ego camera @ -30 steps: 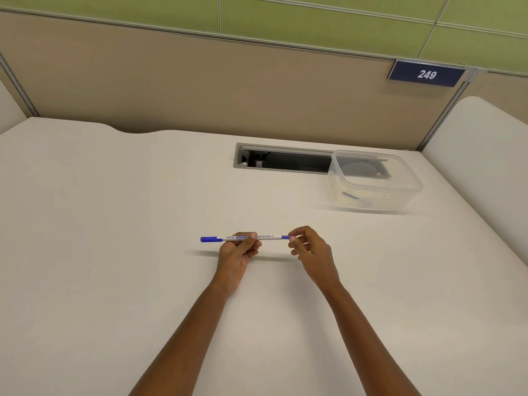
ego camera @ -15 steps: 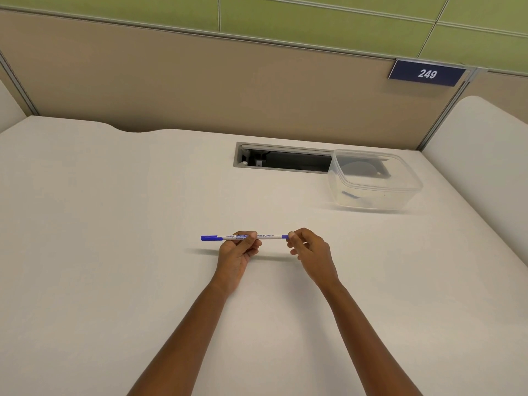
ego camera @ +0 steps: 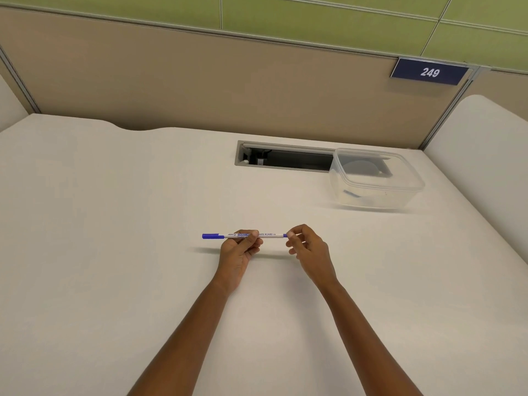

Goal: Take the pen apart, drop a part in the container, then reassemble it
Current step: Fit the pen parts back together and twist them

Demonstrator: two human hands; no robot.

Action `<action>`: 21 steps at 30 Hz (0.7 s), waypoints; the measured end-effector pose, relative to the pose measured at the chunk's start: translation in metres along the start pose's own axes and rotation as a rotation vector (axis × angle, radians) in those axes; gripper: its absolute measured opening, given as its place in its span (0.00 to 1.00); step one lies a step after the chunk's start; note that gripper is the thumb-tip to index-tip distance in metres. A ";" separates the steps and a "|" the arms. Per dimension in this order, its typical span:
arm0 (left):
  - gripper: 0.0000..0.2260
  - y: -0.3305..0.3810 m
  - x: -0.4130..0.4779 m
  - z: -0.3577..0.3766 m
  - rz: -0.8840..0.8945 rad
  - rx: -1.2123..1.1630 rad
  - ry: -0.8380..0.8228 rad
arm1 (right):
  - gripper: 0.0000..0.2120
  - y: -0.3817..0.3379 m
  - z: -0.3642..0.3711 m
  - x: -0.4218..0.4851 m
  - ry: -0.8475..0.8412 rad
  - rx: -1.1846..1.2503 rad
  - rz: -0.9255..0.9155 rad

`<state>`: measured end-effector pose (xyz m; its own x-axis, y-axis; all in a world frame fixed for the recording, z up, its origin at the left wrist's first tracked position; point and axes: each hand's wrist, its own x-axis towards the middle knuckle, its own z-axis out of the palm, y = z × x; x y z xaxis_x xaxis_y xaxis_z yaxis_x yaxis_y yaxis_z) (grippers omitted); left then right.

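Left hand [ego camera: 240, 250] pinches the barrel of the slim white whiteboard pen with blue ends [ego camera: 245, 235] mid-length; right hand [ego camera: 307, 247] pinches its right blue end with fingertips. Pen is level, held above the off-white desk [ego camera: 114, 252], so the left steadies while the right can pull. Blue cap [ego camera: 213, 236] on the left end is free. Clear plastic container [ego camera: 374, 181] sits well apart, back right, something small and dark inside.

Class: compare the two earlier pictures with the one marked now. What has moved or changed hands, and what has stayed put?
Nothing has visibly changed. The left hand still holds the pen at its middle, the right hand still pinches its right end, and the pen stays level above the desk. The container has not moved.
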<state>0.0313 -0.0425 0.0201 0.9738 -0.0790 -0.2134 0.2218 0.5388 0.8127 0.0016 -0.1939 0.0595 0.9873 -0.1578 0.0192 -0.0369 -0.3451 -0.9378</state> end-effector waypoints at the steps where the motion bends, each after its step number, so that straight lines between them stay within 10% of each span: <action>1: 0.06 0.000 0.000 0.000 0.000 0.004 -0.001 | 0.06 0.000 0.000 0.000 0.001 -0.006 -0.003; 21: 0.07 -0.001 -0.002 -0.001 0.013 0.053 -0.012 | 0.15 0.004 0.005 -0.002 0.004 -0.025 0.027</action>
<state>0.0294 -0.0422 0.0197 0.9770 -0.0829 -0.1964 0.2114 0.4949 0.8428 0.0005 -0.1909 0.0540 0.9852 -0.1712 -0.0046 -0.0675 -0.3640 -0.9290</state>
